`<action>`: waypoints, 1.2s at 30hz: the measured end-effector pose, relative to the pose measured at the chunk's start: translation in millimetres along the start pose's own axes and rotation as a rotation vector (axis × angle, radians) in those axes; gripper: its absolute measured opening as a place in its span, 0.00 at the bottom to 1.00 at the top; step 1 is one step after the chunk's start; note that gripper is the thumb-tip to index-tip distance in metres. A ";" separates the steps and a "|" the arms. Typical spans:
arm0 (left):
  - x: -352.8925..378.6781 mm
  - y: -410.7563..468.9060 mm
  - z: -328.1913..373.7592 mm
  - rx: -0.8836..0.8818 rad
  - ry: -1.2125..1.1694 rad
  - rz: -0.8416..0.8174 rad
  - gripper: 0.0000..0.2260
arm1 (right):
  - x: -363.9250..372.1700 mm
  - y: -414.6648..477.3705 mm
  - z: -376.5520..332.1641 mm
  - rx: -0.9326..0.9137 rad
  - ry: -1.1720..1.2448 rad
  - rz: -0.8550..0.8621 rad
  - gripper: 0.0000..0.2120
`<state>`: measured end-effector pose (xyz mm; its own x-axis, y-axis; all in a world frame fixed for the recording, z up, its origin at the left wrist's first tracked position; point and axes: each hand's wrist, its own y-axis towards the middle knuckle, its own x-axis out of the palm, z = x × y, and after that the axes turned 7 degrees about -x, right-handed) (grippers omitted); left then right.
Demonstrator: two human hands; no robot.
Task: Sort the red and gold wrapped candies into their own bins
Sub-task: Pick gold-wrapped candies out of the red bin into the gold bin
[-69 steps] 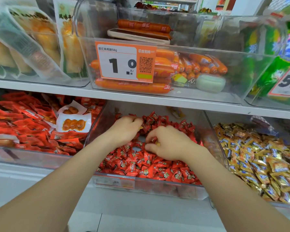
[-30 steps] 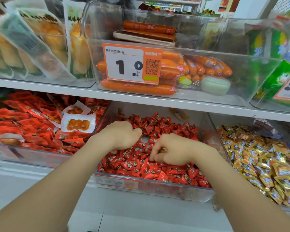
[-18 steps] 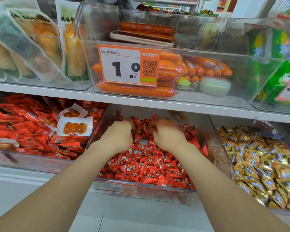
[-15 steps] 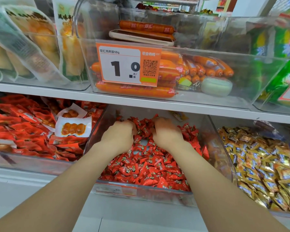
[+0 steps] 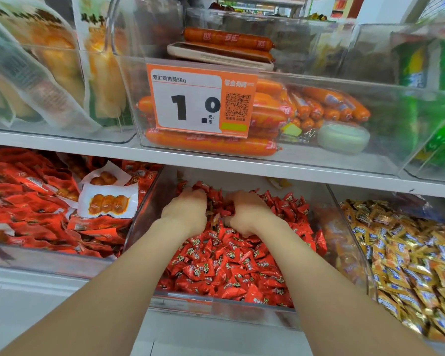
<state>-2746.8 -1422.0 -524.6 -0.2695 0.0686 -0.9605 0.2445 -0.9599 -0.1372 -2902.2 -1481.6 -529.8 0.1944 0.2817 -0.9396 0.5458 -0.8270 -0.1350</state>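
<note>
A clear bin [image 5: 216, 303] on the lower shelf is heaped with red wrapped candies [image 5: 229, 265]. Both my hands are deep at the back of that heap, close together. My left hand [image 5: 186, 210] curls its fingers over red candies at the rear left. My right hand [image 5: 247, 213] has its fingers dug down into the pile beside it, fingertips hidden. A darker wrapper [image 5: 215, 218] stands up between the two hands. The gold wrapped candies [image 5: 409, 253] fill the neighbouring clear bin [image 5: 368, 278] on the right.
Left of the candy bin lies a bin of red snack packets [image 5: 36, 214] with white packets [image 5: 108, 204] on top. The upper shelf [image 5: 216, 163] hangs low over my hands and carries a sausage bin with a price tag [image 5: 201, 101].
Both hands have moved from the front and middle of the red pile to its back, and come closer together. The view has shifted slightly.
</note>
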 end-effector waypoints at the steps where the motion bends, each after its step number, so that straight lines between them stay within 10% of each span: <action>1: -1.4 -1.0 0.2 0.001 -0.010 0.010 0.14 | -1.9 -1.3 0.7 0.000 0.037 -0.021 0.20; 16: -11.2 -24.3 -13.7 0.044 -0.047 -0.096 0.13 | -47.2 -75.2 15.4 0.067 0.481 -0.022 0.12; 28: -21.2 -33.5 -2.4 0.104 -0.163 -0.037 0.08 | -49.6 -98.4 14.9 0.004 0.319 -0.211 0.25; 36: -4.3 -19.6 -12.7 0.092 -0.094 -0.021 0.09 | -48.1 -90.4 6.1 -0.002 0.134 0.108 0.06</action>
<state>-2738.7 -1400.0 -520.9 -0.3612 0.0674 -0.9300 0.1526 -0.9797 -0.1303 -2966.0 -1423.4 -474.3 0.3588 0.2533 -0.8984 0.5170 -0.8553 -0.0347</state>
